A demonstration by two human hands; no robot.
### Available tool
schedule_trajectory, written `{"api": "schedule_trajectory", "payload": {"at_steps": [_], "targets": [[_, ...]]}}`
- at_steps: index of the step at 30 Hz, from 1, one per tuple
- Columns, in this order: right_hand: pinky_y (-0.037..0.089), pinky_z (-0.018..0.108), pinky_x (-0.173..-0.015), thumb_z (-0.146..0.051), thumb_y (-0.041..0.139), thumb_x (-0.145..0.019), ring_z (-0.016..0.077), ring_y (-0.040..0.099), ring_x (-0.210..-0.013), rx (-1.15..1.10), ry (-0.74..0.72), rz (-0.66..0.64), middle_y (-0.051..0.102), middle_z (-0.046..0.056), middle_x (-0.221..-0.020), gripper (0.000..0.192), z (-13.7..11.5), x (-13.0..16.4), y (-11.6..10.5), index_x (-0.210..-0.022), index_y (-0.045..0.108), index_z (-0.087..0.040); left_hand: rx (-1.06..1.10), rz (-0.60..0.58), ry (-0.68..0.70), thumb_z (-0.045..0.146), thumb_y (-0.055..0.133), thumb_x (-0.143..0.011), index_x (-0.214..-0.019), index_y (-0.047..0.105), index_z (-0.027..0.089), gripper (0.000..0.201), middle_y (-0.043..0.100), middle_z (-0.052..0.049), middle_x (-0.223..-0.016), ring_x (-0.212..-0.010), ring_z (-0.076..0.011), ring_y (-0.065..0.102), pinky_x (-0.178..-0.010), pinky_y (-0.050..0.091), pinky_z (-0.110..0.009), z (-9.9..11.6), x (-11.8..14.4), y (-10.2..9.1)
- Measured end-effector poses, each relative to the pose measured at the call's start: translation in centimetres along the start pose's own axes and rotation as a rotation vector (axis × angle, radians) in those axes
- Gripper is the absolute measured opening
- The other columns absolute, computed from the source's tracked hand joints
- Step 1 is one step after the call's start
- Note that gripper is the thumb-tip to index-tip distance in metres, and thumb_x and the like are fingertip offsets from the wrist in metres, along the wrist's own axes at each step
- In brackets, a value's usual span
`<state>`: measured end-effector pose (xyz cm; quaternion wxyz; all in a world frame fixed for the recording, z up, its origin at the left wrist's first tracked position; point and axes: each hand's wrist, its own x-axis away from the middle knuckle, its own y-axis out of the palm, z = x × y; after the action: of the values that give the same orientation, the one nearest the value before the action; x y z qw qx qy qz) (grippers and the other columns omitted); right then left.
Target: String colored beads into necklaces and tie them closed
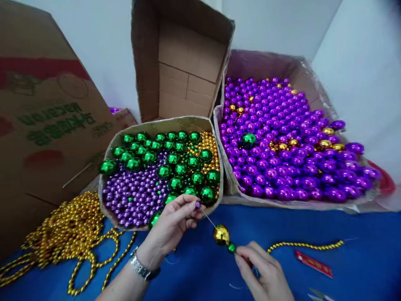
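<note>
At the bottom, right of center, a right hand (263,267) pinches a small green bead (231,248) at its edge, fingers curled. Left of it, a left hand (175,221) wearing a metal watch (140,265) grips a small purple bead (197,205) between thumb and fingers. A thin thread (207,216) runs from there to a large gold ball (221,235) just beside the green bead, at lower center. Gold bead strings (72,228) heap at lower left on a blue surface (194,276). Beyond, at center, an open box (172,124) holds green, purple and gold beads; at right, another box (266,65) holds mostly purple balls (272,125). A tipped carton (188,50) stands behind, top center.
</note>
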<state>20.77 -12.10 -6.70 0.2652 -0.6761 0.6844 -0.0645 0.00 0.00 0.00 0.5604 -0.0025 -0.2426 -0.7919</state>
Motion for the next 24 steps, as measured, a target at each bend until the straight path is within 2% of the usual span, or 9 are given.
{"api": "schedule_trajectory", "payload": {"at_steps": [7,16,24], "targets": [[0.04,0.02,-0.059,-0.026,0.043,-0.094,0.0123,0.055,-0.063,-0.006,0.029,0.001,0.055,0.0,-0.072,0.016,0.06,-0.14,0.06,-0.086,0.057,-0.023,0.017,-0.023,-0.039,0.024,0.057,-0.087,-0.1,0.059,0.013,0.017,0.063,-0.009,-0.09,-0.074,-0.0131,0.06,-0.055,0.046,-0.019,-0.18,0.22,-0.12],[0.041,0.021,-0.059,-0.026,0.042,-0.094,0.0126,0.055,-0.063,0.016,0.031,-0.012,0.055,0.0,-0.073,0.017,0.23,-0.15,0.07,-0.086,0.056,-0.023,0.055,-0.016,-0.044,0.023,0.056,-0.087,-0.101,0.06,0.012,0.018,0.064,-0.01,-0.091,-0.074,-0.0135,0.061,-0.054,0.047,-0.019,-0.37,0.22,-0.16],[0.043,0.021,-0.06,-0.025,0.042,-0.095,0.0129,0.057,-0.065,0.027,0.052,-0.082,0.056,0.001,-0.077,0.015,0.68,0.03,-0.38,-0.092,0.056,-0.024,-0.064,-0.001,0.002,0.026,0.057,-0.086,-0.101,0.062,0.011,0.022,0.065,-0.012,-0.094,-0.076,-0.0144,0.06,-0.055,0.047,-0.019,-0.24,0.26,-0.15]]}}
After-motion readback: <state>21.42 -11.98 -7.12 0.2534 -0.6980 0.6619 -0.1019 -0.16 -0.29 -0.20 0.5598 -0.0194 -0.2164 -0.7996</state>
